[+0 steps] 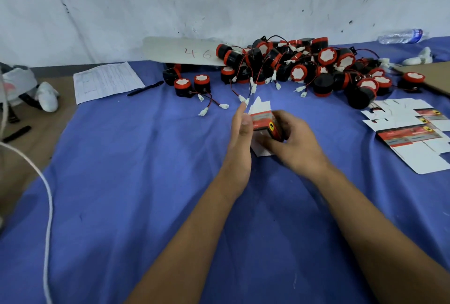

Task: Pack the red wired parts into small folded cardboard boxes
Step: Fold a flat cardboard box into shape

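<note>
Blue cloth [136, 181] across the table, and at the back the big heap of red wired parts [292, 67], loose and unpacked. Flat box blanks [411, 138] wait at the right edge. Centre stage: the right hand [292, 142] curls round a small cardboard box [266, 124], flaps up, while the left hand [241, 133] lies straight-fingered against its side. Box forming, I'd say; next, close an end and fetch a part.

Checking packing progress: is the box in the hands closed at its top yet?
Open: the box's white top flaps stand up unfolded while both hands hold it.
</note>
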The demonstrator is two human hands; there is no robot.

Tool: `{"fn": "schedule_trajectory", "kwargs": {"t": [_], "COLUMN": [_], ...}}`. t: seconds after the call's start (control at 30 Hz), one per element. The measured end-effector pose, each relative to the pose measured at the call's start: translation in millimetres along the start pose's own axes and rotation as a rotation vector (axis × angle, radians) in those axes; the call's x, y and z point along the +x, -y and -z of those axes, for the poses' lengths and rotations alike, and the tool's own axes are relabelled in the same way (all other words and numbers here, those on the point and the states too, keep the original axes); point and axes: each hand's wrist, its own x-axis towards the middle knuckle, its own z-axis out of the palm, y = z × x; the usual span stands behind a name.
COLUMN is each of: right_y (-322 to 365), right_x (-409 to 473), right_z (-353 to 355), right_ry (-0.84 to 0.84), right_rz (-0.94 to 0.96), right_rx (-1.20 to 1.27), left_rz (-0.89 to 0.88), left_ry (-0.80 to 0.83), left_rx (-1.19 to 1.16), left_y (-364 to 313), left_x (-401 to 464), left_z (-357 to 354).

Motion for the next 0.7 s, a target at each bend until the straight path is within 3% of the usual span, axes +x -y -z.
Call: {"fn": "schedule_trajectory", "kwargs": {"t": [0.13, 0.3, 0.37, 0.6, 0.7], "right_y": [4, 10, 9, 13, 14], "right_x": [-1, -6, -5, -5, -7], "right_z": [5, 8, 6, -5, -6], "right_ry": [0.007, 0.351, 0.394, 0.21, 0.262], "right_rz": [-0.171, -0.13, -0.133, -0.143, -0.126], "right_rx": [0.553, 0.829, 0.849, 0.589, 0.583], "left_rz": [0.064, 0.144, 0.179, 0.158, 0.136], "left_ry": [0.017, -0.09, -0.092, -0.222, -0.224], "left_rx": [-0.046, 0.048, -0.003, -0.112, -0.149], "left_y": [6, 6, 0, -7, -12], "left_x": [3, 9, 10, 9, 8], "left_z": [4, 5, 7, 13, 15]}}
